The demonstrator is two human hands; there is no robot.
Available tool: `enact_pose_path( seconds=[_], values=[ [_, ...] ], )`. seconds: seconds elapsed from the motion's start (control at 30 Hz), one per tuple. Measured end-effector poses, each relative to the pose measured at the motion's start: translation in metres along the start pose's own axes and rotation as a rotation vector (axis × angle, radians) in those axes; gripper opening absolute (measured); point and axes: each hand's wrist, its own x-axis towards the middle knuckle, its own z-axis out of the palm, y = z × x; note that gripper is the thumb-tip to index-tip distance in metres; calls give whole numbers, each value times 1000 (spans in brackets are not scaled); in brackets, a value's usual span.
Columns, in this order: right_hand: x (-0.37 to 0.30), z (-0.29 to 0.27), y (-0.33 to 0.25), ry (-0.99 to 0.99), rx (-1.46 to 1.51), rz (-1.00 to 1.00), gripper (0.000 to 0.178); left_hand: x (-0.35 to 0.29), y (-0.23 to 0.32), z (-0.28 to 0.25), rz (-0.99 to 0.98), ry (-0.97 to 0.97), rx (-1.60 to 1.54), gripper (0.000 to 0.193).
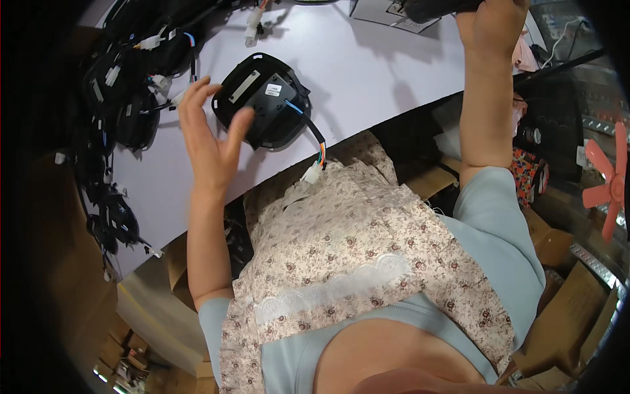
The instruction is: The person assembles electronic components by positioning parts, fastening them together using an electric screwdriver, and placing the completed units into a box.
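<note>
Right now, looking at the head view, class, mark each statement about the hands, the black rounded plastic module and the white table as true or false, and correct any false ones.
1. The left hand is open with fingers spread. True.
2. The black rounded plastic module lies on the white table. True.
3. The left hand grips the module tightly in a fist. False: the hand is open, beside the module's left edge.
4. The right hand rests flat on the table. False: it is raised at the top of the view, closed on a dark object.
5. A cable with coloured wires runs from the module to a white connector. True.
</note>
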Motion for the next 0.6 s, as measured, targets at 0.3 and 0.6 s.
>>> enact_pose_path(
  seconds=[0.3,0.6],
  values=[
    [-41,51,16,-182,172,113,16,-6,33,9,36,-190,283,56],
    [-51,86,69,-226,514,-34,10,-5,34,15,44,-170,286,56]
  ],
)
